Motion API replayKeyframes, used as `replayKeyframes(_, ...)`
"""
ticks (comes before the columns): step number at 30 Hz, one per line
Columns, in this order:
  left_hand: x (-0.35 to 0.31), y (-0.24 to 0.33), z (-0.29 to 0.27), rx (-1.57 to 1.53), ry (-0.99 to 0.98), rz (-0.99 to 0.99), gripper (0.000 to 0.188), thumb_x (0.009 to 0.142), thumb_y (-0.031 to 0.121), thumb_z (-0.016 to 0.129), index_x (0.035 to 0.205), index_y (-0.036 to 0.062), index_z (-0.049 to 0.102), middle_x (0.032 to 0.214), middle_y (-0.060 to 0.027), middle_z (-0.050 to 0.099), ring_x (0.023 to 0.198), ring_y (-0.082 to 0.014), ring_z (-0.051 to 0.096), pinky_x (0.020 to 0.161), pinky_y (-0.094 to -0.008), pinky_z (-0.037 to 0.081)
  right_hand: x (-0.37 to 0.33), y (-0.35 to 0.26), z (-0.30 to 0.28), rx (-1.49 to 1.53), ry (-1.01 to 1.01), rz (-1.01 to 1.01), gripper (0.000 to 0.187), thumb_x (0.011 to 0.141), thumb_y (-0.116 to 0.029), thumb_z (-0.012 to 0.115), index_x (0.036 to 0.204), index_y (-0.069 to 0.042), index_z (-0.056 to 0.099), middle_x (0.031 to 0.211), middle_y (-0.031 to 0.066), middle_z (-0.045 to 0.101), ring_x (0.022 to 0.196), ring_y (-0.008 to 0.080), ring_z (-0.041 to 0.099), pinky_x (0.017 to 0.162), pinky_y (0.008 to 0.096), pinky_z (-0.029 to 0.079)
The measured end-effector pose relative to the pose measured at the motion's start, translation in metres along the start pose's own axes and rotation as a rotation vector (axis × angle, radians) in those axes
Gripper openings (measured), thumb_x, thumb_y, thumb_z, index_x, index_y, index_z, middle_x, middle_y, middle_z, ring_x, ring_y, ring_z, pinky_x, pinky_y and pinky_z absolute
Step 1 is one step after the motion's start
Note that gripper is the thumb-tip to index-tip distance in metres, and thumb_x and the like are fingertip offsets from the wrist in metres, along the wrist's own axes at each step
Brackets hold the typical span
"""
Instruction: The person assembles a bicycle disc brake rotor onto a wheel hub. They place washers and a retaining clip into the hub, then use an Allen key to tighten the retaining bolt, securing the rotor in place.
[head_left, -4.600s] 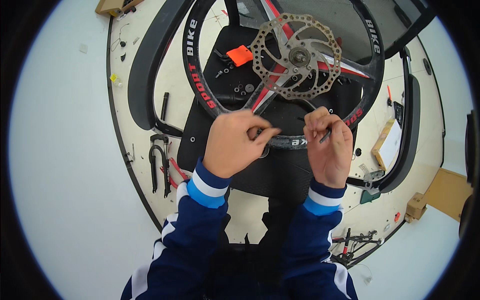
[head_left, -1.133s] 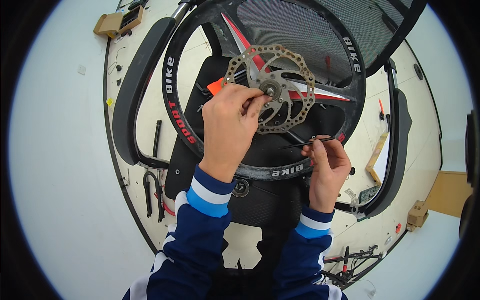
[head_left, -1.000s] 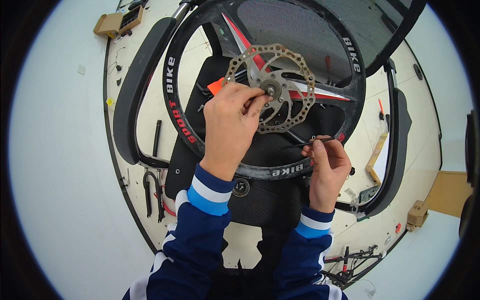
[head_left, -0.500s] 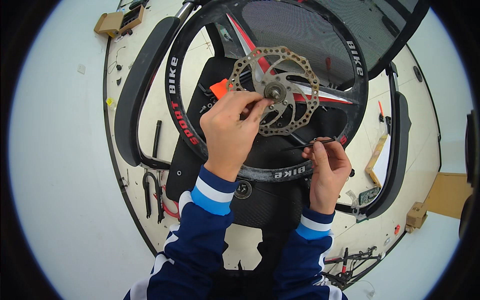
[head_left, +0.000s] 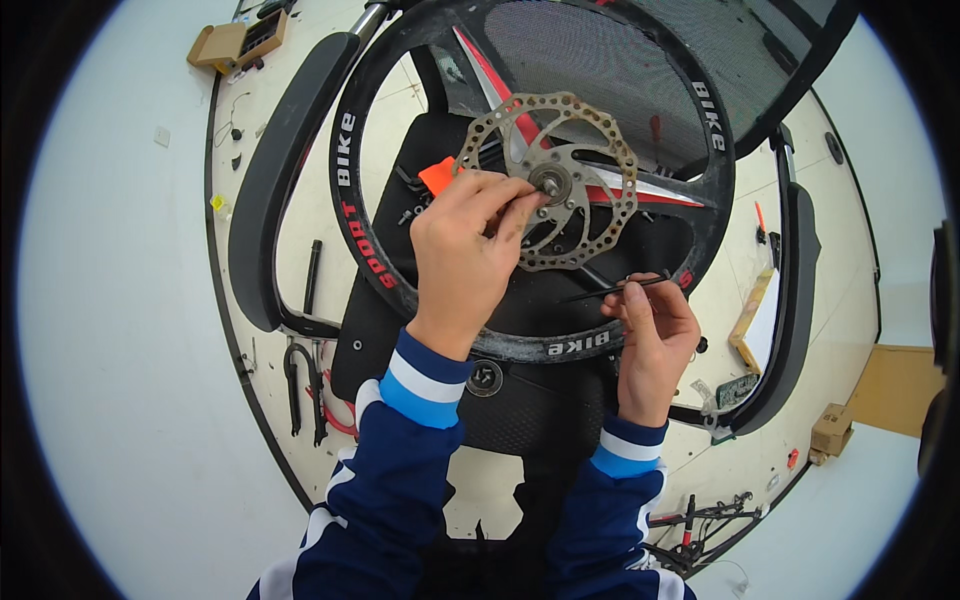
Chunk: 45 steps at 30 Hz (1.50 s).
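A bicycle wheel [head_left: 577, 350] with a dark rim and red-and-silver spokes lies across a black chair seat. At its middle is a silver brake disc [head_left: 622, 160], drilled with many holes and fixed around the hub axle [head_left: 550, 185]. My left hand [head_left: 462, 240] is closed in a pinch, thumb and forefinger touching the hub beside the axle; anything between the fingertips is hidden. To the right, near the rim, my right hand [head_left: 655, 345] grips a thin black pointed tool [head_left: 595, 294], its tip directed left over the seat.
An orange piece [head_left: 437, 176] and several small bolts lie on the seat left of the disc. Black armrests [head_left: 290, 180] flank the wheel. A round black-and-silver part [head_left: 485, 379] sits below the rim. On the floor are a fork [head_left: 305, 390] and an open cardboard box [head_left: 217, 46].
My left hand has shifted very slightly to the right at the hub. The right hand and its black tool stay almost in place.
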<state>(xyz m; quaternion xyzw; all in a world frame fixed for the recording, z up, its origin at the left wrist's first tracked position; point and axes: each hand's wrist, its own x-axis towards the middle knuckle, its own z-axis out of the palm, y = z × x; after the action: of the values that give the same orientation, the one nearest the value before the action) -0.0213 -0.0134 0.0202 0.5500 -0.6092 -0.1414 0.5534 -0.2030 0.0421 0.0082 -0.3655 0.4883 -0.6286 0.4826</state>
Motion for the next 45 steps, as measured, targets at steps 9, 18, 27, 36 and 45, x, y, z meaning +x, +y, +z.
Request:
replayKeyframes(9,0.005,0.002,-0.015,0.031,-0.115,-0.013,0.016,0.086,-0.004,0.072,0.100,-0.0016,0.076,0.091,-0.0144,0.074,0.077,-0.0203,0.073,0.068,-0.0278,0.057,0.001,0.001,-0.001,0.010,-0.010,0.000,0.012,0.093,-0.002,0.071,0.102,0.006,0.068,0.086,0.0107,0.070,0.076,0.0180,0.070,0.073,0.0311,0.060)
replayKeyframes(18,0.001,0.005,-0.007,-0.148,-0.032,-0.201,0.012,0.090,-0.006,0.068,0.101,-0.0060,0.074,0.090,-0.0130,0.072,0.078,-0.0186,0.074,0.067,-0.0259,0.058,0.000,0.002,-0.001,0.014,-0.007,0.010,0.011,0.094,-0.001,0.071,0.102,0.006,0.067,0.087,0.0109,0.070,0.077,0.0182,0.071,0.072,0.0306,0.060)
replayKeyframes(27,0.000,0.000,-0.001,-0.281,0.014,-0.328,0.011,0.091,-0.006,0.067,0.100,-0.0076,0.073,0.090,-0.0132,0.072,0.077,-0.0187,0.075,0.068,-0.0259,0.059,0.004,-0.021,0.021,-0.043,0.042,-0.228,0.011,0.095,0.002,0.067,0.105,0.006,0.065,0.093,0.0128,0.072,0.081,0.0186,0.072,0.076,0.0304,0.059)
replayKeyframes(36,-0.001,0.004,-0.004,-0.299,-0.051,-0.335,0.013,0.094,-0.006,0.065,0.104,-0.0088,0.072,0.096,-0.0125,0.072,0.083,-0.0180,0.075,0.072,-0.0260,0.060,0.016,-0.013,0.067,-0.166,-0.047,-0.367,0.015,0.094,0.005,0.067,0.109,0.007,0.064,0.097,0.0131,0.072,0.088,0.0170,0.073,0.082,0.0274,0.058)
replayKeyframes(45,-0.004,0.000,-0.001,-0.310,-0.029,-0.316,0.012,0.095,-0.006,0.064,0.104,-0.0097,0.071,0.095,-0.0115,0.070,0.084,-0.0168,0.074,0.073,-0.0254,0.059,0.017,-0.008,0.076,-0.182,-0.026,-0.418,0.015,0.096,0.004,0.066,0.110,0.006,0.063,0.101,0.0139,0.072,0.090,0.0179,0.073,0.081,0.0274,0.059)
